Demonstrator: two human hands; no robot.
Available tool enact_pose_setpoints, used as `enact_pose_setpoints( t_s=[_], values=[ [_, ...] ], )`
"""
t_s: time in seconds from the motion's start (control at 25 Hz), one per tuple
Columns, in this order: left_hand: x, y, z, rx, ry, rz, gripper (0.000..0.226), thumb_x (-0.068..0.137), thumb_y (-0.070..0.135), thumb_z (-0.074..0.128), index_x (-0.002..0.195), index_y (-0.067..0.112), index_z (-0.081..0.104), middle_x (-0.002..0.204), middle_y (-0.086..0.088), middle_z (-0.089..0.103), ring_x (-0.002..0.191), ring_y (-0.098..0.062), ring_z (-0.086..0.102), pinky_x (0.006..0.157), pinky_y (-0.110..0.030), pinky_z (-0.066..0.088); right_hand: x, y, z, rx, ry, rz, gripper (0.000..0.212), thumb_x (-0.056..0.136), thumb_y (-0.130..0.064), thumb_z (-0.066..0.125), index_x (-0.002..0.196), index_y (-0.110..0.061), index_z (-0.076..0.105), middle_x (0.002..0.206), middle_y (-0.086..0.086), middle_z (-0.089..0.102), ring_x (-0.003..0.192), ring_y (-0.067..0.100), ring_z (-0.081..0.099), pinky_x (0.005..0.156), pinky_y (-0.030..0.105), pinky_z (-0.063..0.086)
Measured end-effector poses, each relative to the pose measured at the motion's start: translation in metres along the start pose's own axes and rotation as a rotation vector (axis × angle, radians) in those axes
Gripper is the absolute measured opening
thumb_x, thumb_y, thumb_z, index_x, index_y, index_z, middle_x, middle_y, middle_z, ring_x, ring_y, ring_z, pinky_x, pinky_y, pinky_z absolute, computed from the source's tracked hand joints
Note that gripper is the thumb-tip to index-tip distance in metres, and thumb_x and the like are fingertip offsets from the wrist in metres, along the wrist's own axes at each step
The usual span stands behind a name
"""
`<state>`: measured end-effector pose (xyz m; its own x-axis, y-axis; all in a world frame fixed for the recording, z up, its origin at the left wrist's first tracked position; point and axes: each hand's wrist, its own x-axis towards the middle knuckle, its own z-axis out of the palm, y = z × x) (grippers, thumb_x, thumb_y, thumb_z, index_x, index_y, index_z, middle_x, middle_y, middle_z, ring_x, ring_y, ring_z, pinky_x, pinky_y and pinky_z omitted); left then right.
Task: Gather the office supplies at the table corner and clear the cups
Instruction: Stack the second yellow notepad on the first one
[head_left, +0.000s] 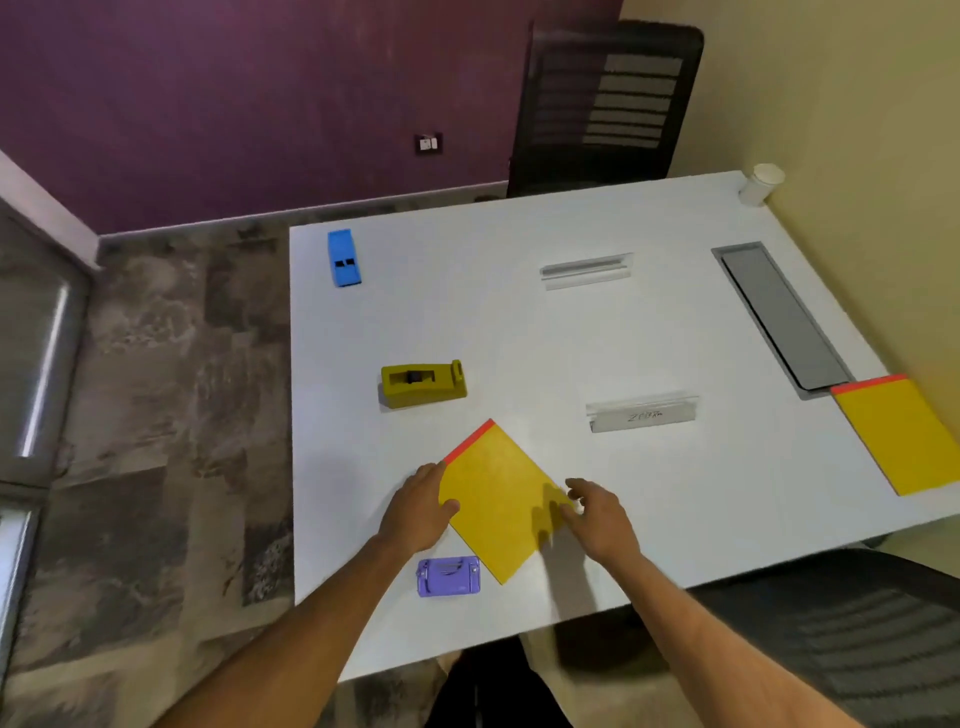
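Observation:
A yellow notepad (498, 499) with a red top strip lies turned diagonally near the front of the white table (519, 322). My left hand (418, 512) grips its left edge, thumb on top. My right hand (597, 514) hovers at its right corner, fingers apart, just touching or slightly above it. A purple stapler-like item (448, 576) sits just below the pad. A yellow tape dispenser (423, 384) stands behind it. A blue stapler-like item (344, 257) lies at the far left. A second yellow notepad (904, 436) lies at the right edge. A white paper cup (759, 184) stands at the far right corner.
Two clear acrylic name holders (587, 270) (641, 413) stand mid-table. A grey cable tray lid (782, 317) is set into the table at the right. One black mesh chair (608, 104) stands behind the table and another chair (831, 639) at the front right.

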<state>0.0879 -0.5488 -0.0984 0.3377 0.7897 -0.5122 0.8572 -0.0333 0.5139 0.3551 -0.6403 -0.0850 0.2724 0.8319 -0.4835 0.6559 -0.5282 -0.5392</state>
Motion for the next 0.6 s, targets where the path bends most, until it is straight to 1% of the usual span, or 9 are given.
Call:
enact_pose_setpoints(
  t_s=[0.08, 0.12, 0.2, 0.36, 0.48, 0.6],
  values=[
    [0.011, -0.004, 0.011, 0.058, 0.003, -0.030, 0.065, 0.099, 0.036, 0.059, 0.153, 0.013, 0.031, 0.154, -0.009, 0.041, 0.139, -0.029, 0.042, 0.109, -0.040, 0.043, 0.011, 0.010, 0.010, -0.029, 0.002, 0.058, 0.053, 0.094, -0.026, 0.061, 0.143, -0.011, 0.048, 0.139, 0.010, 0.054, 0.128, 0.028, 0.050, 0.103, 0.040, 0.043],
    [0.015, -0.007, 0.016, 0.090, 0.008, -0.049, 0.065, 0.098, 0.037, 0.060, 0.152, 0.012, 0.033, 0.152, -0.010, 0.042, 0.137, -0.030, 0.043, 0.107, -0.041, 0.045, 0.014, 0.013, 0.016, -0.038, -0.008, 0.076, 0.055, 0.093, -0.026, 0.063, 0.143, -0.012, 0.046, 0.141, 0.010, 0.051, 0.129, 0.029, 0.049, 0.102, 0.041, 0.043],
    [0.024, -0.010, 0.025, 0.122, 0.014, -0.087, 0.067, 0.096, 0.041, 0.061, 0.150, 0.010, 0.034, 0.150, -0.012, 0.043, 0.134, -0.031, 0.045, 0.104, -0.040, 0.047, 0.022, 0.015, 0.027, -0.071, -0.028, 0.081, 0.058, 0.088, -0.025, 0.066, 0.140, -0.013, 0.045, 0.140, 0.012, 0.049, 0.125, 0.032, 0.048, 0.098, 0.043, 0.044],
    [0.033, -0.019, 0.040, 0.169, 0.058, -0.112, 0.080, 0.092, 0.042, 0.068, 0.153, 0.010, 0.028, 0.149, -0.012, 0.040, 0.132, -0.030, 0.046, 0.101, -0.037, 0.048, 0.029, 0.020, 0.048, -0.124, -0.073, 0.086, 0.071, 0.086, -0.028, 0.069, 0.147, -0.016, 0.035, 0.143, 0.010, 0.039, 0.124, 0.034, 0.041, 0.094, 0.046, 0.045],
    [0.039, -0.023, 0.046, 0.232, 0.095, -0.129, 0.085, 0.089, 0.038, 0.073, 0.154, 0.013, 0.025, 0.144, -0.011, 0.042, 0.127, -0.027, 0.047, 0.096, -0.033, 0.050, 0.033, 0.025, 0.058, -0.204, -0.072, 0.087, 0.066, 0.088, -0.018, 0.065, 0.146, -0.017, 0.033, 0.142, 0.011, 0.037, 0.121, 0.034, 0.040, 0.091, 0.044, 0.047],
    [0.047, -0.025, 0.048, 0.256, 0.088, -0.127, 0.089, 0.085, 0.037, 0.077, 0.154, 0.016, 0.026, 0.138, -0.011, 0.043, 0.121, -0.027, 0.047, 0.091, -0.031, 0.051, 0.037, 0.027, 0.062, -0.341, 0.016, 0.064, 0.058, 0.090, -0.008, 0.057, 0.144, -0.015, 0.037, 0.137, 0.014, 0.043, 0.114, 0.035, 0.044, 0.090, 0.039, 0.045]
  ],
)
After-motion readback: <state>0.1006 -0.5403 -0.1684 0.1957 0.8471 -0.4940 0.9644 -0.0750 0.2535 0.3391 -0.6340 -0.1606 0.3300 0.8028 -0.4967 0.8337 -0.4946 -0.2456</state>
